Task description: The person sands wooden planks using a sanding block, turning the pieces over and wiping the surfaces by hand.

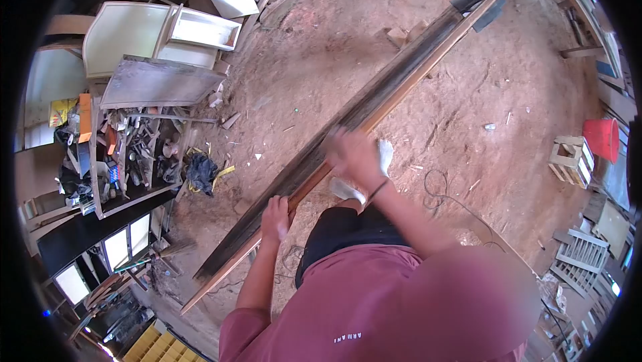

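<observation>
If I push unevenly, the plank (pixel 418 74) could tip. Left hand (pixel 274 220) clasps it; right hand (pixel 354 156), blurred, I can't judge.

The brown floor (pixel 294 74) carries wood scraps (pixel 232 121) and cable (pixel 436 191).

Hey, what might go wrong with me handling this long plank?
If the plank slips, it could hit the feet showing close beside it. The right hand, blurred at the wood, might catch splinters. The cable on the floor could snag a foot.
</observation>
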The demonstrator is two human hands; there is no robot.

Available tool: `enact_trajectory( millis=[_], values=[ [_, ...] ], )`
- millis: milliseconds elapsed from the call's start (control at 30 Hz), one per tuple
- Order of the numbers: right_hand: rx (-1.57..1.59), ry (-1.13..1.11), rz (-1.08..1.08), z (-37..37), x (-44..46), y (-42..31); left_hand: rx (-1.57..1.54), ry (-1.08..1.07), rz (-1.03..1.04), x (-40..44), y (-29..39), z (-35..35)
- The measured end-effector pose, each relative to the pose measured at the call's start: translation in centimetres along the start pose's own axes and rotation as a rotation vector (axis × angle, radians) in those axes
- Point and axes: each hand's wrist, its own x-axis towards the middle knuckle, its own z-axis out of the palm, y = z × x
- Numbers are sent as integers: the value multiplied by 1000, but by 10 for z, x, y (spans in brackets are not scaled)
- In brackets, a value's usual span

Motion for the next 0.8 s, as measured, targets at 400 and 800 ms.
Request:
enact_trajectory(
  millis=[400, 800],
  values=[
    [189, -12, -52, 0, -34, -54, -25, -160, -58, 20, 15, -14],
    [5, -7, 182, -42, 47, 61, -197, 90, -170, 90, 76, -2]
  ],
)
